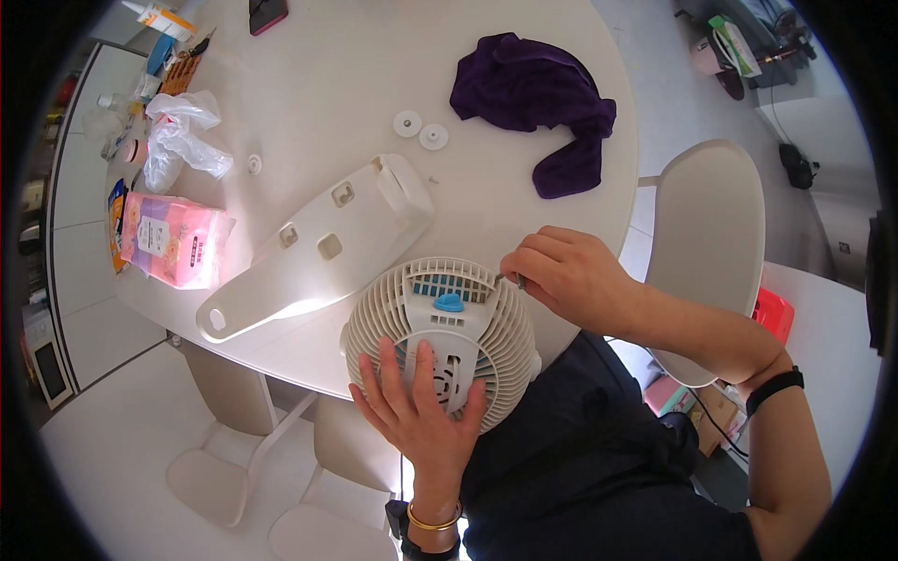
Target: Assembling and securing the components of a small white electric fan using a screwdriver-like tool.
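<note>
Fan head (508,351) across the table's (309,122) near edge, cream shell (290,271) just beyond, purple cloth (538,84) well apart! Left hand (423,421) splayed over its back; right hand (566,271), curled, pinches a slim tool (520,280).

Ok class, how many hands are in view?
2: the left hand spread on the fan, the right hand holding a thin tool at its rim. No others seem hidden.

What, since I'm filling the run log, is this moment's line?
left hand: spread on fan | right hand: pinching small dark object at fan rim | table: purple cloth, white plastic piece, two discs
</note>
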Demonstrator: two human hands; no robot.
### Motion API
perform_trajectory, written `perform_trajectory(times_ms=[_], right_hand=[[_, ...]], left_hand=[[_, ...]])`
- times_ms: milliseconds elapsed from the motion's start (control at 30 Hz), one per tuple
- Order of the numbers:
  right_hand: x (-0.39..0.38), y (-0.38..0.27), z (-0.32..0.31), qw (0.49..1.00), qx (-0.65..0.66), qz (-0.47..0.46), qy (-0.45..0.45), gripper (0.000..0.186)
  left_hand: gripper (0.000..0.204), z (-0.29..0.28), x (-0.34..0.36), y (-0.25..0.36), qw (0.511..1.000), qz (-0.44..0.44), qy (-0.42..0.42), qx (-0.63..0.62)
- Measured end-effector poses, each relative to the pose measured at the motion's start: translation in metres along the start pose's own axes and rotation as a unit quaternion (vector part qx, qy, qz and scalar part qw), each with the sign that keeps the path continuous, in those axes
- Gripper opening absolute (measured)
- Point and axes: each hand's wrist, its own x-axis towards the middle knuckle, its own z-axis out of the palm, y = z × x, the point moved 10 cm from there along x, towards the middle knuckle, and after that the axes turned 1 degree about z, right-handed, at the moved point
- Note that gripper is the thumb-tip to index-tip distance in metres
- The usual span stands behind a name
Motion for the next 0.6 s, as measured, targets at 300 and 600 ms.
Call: perform_trajectory(times_ms=[300,600], right_hand=[[-0.001,0.002,0.004,1.000,-0.005,0.010,-0.015,0.015],[-0.005,0.027,0.025,0.987,0.097,0.104,-0.068,0.015]], left_hand=[[0.066,0.001,0.000,0.000,1.000,-0.001,-0.005,0.005],[0.066,0.000,0.000,0.000,1.000,0.002,0.002,0.003]])
